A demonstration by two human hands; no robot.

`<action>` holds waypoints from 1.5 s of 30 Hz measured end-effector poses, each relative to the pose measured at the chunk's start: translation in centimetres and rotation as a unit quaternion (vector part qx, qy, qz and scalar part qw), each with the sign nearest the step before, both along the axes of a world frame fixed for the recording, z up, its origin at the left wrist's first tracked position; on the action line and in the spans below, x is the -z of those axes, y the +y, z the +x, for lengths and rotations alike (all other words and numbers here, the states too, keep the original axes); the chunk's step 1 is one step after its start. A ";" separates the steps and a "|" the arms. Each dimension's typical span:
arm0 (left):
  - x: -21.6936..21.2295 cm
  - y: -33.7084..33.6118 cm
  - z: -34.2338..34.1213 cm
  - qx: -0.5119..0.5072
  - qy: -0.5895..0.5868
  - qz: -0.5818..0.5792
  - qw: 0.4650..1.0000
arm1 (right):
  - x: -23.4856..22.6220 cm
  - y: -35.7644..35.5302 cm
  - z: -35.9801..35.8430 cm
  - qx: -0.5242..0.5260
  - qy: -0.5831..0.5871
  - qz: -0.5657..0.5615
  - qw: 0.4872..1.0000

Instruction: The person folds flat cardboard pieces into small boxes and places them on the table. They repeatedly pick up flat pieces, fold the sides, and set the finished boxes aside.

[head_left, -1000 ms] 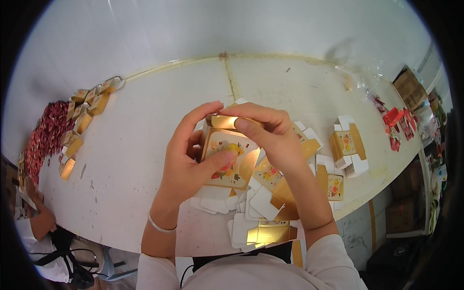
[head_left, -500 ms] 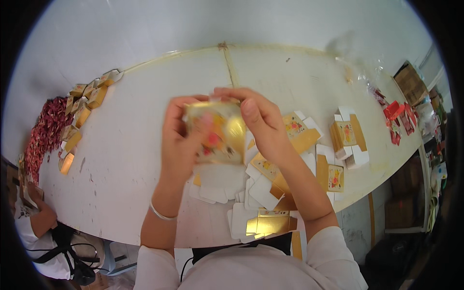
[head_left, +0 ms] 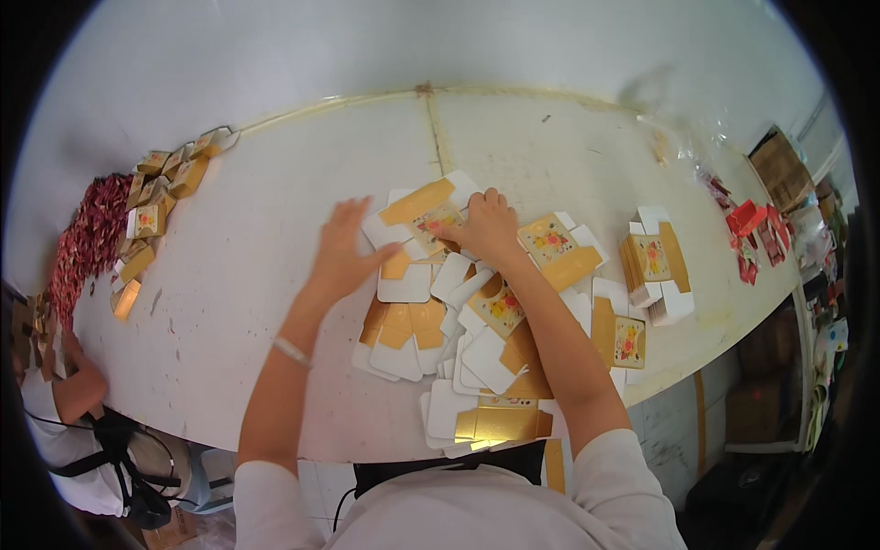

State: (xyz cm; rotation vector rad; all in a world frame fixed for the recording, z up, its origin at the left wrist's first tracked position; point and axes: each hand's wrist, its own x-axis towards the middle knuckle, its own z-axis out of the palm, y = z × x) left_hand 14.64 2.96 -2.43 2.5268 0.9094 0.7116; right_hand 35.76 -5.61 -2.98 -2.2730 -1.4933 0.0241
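A flattened gold and white carton [head_left: 423, 203] with a floral panel lies at the far end of a loose pile in front of me. My right hand [head_left: 489, 229] grips its right side, thumb on the printed face and fingers at the edge. To the left of this carton, my left hand [head_left: 341, 255] is in the air, slightly blurred, with thumb and fingers apart and nothing in it. Below the hands spread several more flat cartons [head_left: 500, 307], some with their white flaps up and some showing plain gold.
Folded gold boxes [head_left: 188, 176] line the far left, beside a heap of small red packets [head_left: 92, 229]. A neat stack of flat cartons [head_left: 653, 257] stands on the right. Beyond it lie red packets [head_left: 747, 220] and clear plastic. A co-worker's arm [head_left: 81, 390] shows at lower left.
The floral box between my hands is gone from them. My left hand has opened; my right hand has moved onto a flat carton. A floral face now shows among the boxes at far left.
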 end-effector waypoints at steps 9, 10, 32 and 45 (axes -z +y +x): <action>1.0 -3.5 6.6 -0.066 0.149 -0.014 0.986 | 0.2 0.6 0.8 0.010 0.113 0.070 0.991; 0.6 -4.0 6.8 -0.085 0.118 0.012 0.989 | -0.4 0.4 0.9 -0.002 0.133 0.096 0.986; -9.5 -7.6 2.9 0.169 -0.294 -0.070 0.938 | -11.2 -4.8 -5.4 -0.155 0.754 0.280 0.574; -10.5 -7.1 2.1 0.139 -0.429 -0.337 0.827 | -10.8 -4.3 -4.9 -0.352 0.619 0.305 0.632</action>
